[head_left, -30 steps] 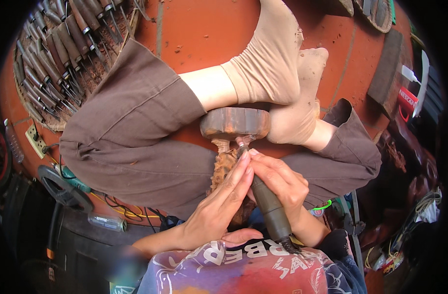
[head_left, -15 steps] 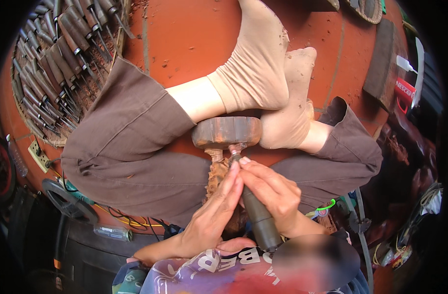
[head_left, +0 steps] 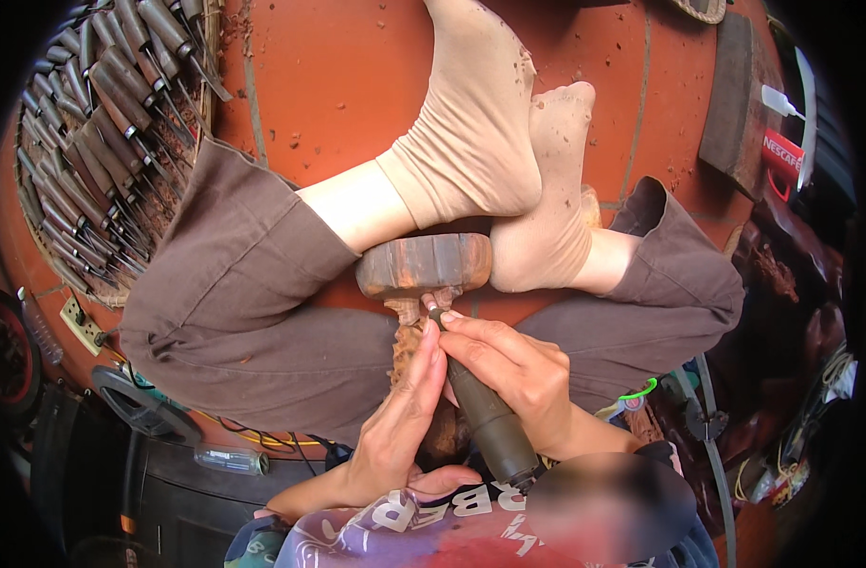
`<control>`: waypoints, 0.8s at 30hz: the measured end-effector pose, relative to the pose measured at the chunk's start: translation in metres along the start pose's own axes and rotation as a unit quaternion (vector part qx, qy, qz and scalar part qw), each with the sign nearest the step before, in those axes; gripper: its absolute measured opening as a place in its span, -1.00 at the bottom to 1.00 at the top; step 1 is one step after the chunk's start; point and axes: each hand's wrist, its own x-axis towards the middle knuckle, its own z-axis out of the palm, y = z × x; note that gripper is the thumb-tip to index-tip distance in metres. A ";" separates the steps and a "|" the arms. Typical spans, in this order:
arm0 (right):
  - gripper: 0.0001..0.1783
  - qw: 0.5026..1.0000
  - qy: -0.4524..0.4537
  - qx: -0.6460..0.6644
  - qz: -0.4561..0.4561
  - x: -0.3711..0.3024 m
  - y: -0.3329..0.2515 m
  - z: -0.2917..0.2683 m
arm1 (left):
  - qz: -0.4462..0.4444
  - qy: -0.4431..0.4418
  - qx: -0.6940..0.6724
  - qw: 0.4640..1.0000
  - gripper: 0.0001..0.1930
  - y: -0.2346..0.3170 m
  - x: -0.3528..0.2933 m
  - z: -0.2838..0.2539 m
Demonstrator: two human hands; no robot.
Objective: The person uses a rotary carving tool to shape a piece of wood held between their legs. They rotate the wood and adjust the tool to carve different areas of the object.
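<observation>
My right hand (head_left: 523, 383) is closed around the front of a dark green rotary carving tool (head_left: 490, 426), its fingers bunched near the nose. Fingertips of my left hand (head_left: 395, 421) press against the same nose from the other side, with the palm beside the wood. The tool's tip meets the narrow neck of a carved wooden piece (head_left: 406, 352), just below its thick round dark end (head_left: 424, 265). This end lies by my socked feet (head_left: 542, 241). My hands hide much of the carving's middle.
A round basket of wood-handled chisels (head_left: 111, 142) stands at the far left. A dark wooden block (head_left: 734, 104), a red packet (head_left: 781, 151) and a white bottle (head_left: 778, 100) lie at the right. A clear bottle (head_left: 232, 461), cords and a socket strip (head_left: 83, 325) are at the lower left.
The whole view has shifted a little, so my feet, the carving and both hands appear slightly further left. Both hands keep their grip, and the tool's tip stays at the carving's neck.
</observation>
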 end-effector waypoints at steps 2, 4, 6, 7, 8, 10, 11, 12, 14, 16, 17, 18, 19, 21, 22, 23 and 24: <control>-0.61 0.999 0.027 -0.031 -0.032 -0.002 0.000 0.002 | 0.000 -0.001 -0.005 1.000 0.05 0.003 0.001 0.000; -0.61 0.998 0.036 -0.040 -0.044 -0.004 0.002 0.004 | -0.005 -0.002 -0.009 1.000 0.05 0.004 0.001 0.000; -0.62 0.999 0.026 -0.029 -0.035 -0.004 0.006 0.006 | -0.015 -0.001 -0.012 1.000 0.05 0.002 0.000 0.000; -0.63 0.999 0.029 -0.024 -0.033 -0.005 0.007 0.006 | -0.015 -0.004 -0.018 1.000 0.05 0.002 -0.001 0.000; -0.64 0.999 0.032 -0.019 -0.030 -0.006 0.008 0.006 | -0.015 -0.008 -0.024 1.000 0.05 0.001 -0.002 0.000; -0.65 0.999 0.045 -0.002 -0.023 -0.007 0.010 0.005 | -0.015 -0.019 -0.036 0.999 0.05 0.001 -0.002 0.001; -0.66 0.998 0.055 0.009 -0.019 -0.009 0.011 0.004 | -0.015 -0.027 -0.043 0.999 0.05 0.001 -0.001 0.003; -0.66 0.998 0.065 0.021 -0.014 -0.010 0.013 0.003 | -0.015 -0.034 -0.050 0.998 0.06 0.002 0.000 0.004; -0.65 0.996 0.087 0.017 -0.003 -0.012 0.018 0.002 | -0.011 -0.057 -0.039 0.998 0.07 0.005 0.007 0.009; -0.66 0.994 0.097 0.046 0.017 -0.015 0.023 0.001 | -0.007 -0.074 -0.027 0.997 0.10 0.005 0.010 0.013; -0.66 0.994 0.084 0.061 0.023 -0.015 0.025 0.000 | -0.008 -0.075 -0.023 0.997 0.09 0.005 0.009 0.014; -0.67 0.994 0.070 0.077 0.029 -0.016 0.027 -0.001 | -0.010 -0.076 -0.018 0.997 0.09 0.005 0.008 0.014; -0.67 0.994 0.058 0.092 0.034 -0.016 0.028 -0.003 | -0.011 -0.079 -0.014 0.997 0.09 0.006 0.008 0.015; -0.67 0.989 0.072 0.125 0.041 -0.015 0.031 -0.003 | -0.002 -0.086 -0.004 0.996 0.09 0.005 0.012 0.016; -0.66 0.988 0.083 0.126 0.036 -0.015 0.034 -0.003 | -0.002 -0.091 0.000 0.996 0.09 0.005 0.017 0.016; -0.66 0.987 0.094 0.127 0.032 -0.016 0.038 -0.001 | -0.002 -0.097 0.004 0.995 0.09 0.005 0.019 0.016; -0.66 0.984 0.097 0.147 0.036 -0.018 0.042 0.000 | 0.001 -0.113 0.010 0.994 0.14 0.002 0.018 0.018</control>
